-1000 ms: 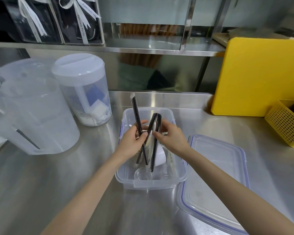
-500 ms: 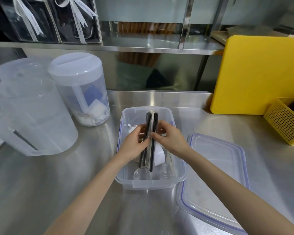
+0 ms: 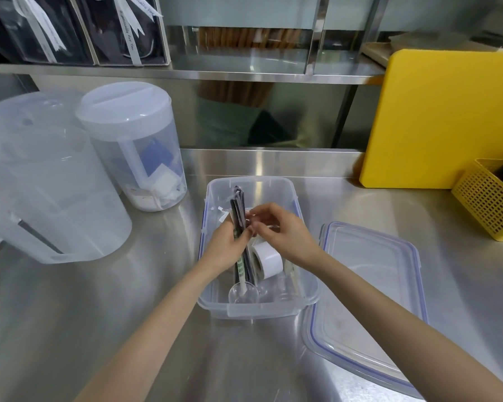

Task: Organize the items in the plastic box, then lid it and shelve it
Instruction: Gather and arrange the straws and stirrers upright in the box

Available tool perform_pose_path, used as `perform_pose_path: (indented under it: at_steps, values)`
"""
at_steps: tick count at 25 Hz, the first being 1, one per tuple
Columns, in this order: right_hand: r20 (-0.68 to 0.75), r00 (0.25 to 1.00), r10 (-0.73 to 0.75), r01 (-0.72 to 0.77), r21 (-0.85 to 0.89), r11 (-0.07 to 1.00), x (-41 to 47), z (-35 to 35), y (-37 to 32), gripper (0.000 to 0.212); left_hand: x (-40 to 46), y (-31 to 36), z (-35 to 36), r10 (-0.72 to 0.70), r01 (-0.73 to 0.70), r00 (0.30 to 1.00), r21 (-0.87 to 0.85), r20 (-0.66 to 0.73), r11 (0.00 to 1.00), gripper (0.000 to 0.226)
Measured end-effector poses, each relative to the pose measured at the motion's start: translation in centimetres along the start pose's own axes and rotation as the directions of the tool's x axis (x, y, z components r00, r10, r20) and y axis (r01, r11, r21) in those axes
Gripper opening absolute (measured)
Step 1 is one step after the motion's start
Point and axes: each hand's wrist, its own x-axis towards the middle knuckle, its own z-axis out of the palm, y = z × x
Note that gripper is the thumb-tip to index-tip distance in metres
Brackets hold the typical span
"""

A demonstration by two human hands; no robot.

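my left hand (image 3: 227,245) grips bundle of long black wrapped sticks (image 3: 238,210) inside clear rectangular plastic box (image 3: 259,310) on steel counter; right hand (image 3: 276,230) pinches beside them; sorting underway; blue-edged clear lid (image 3: 369,288) off, shelving undone

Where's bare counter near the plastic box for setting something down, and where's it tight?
Bare steel lies left of the plastic box, between it and the big clear pitcher, and along the near edge. Behind the lid, up to the yellow cutting board, is also bare. Tight: inside the box, where both hands hold the dark sticks by the label roll.
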Motion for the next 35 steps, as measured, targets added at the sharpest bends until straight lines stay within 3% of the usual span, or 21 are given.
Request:
perform_pose_path:
  at_steps: [4, 8, 10, 12, 14, 18, 28, 35]
  values:
    - [-0.095, 0.977, 0.189, -0.194, -0.041, 0.98, 1.1, -1.7, 1.4, 0.028, 0.1, -0.6, -0.7, -0.011, 0.01, 0.995, -0.016, -0.094, 1.0, 0.006]
    - [0.03, 0.908, 0.418, -0.393, -0.285, 0.874, 2.2, -1.3, 3.0, 0.024, 0.4, -1.3, -0.9, -0.024, 0.018, 0.993, -0.051, -0.115, 0.999, 0.011]
    - [0.096, 0.854, 0.512, -0.437, -0.403, 0.804, 2.5, 0.0, 4.0, 0.035, 0.5, -1.5, -0.9, -0.026, 0.016, 0.993, -0.083, -0.119, 0.996, 0.019]
    - [0.129, 0.803, 0.581, -0.476, -0.448, 0.757, 2.8, 1.3, 5.3, 0.044, 0.7, -1.9, -1.1, -0.031, 0.015, 0.991, -0.119, -0.128, 0.993, 0.022]
    - [0.117, 0.774, 0.622, -0.51, -0.467, 0.723, 3.2, 2.1, 6.3, 0.039, 0.8, -2.1, -1.2, -0.033, 0.015, 0.991, -0.14, -0.13, 0.99, 0.02]
    - [0.09, 0.751, 0.654, -0.54, -0.486, 0.687, 4.2, 2.1, 7.5, 0.036, 1.1, -2.7, -0.9, -0.028, 0.012, 0.995, -0.157, -0.101, 0.987, 0.009]
    - [0.04, 0.766, 0.642, -0.486, -0.619, 0.618, 4.4, 4.4, 9.5, 0.038, 1.2, -2.9, -1.1, -0.014, -0.009, 0.995, -0.234, -0.096, 0.972, 0.024]
    - [0.017, 0.721, 0.692, -0.598, -0.488, 0.636, 4.1, 4.5, 10.0, 0.044, 1.0, -2.8, -0.8, 0.0, -0.019, 0.996, -0.226, -0.084, 0.974, 0.021]
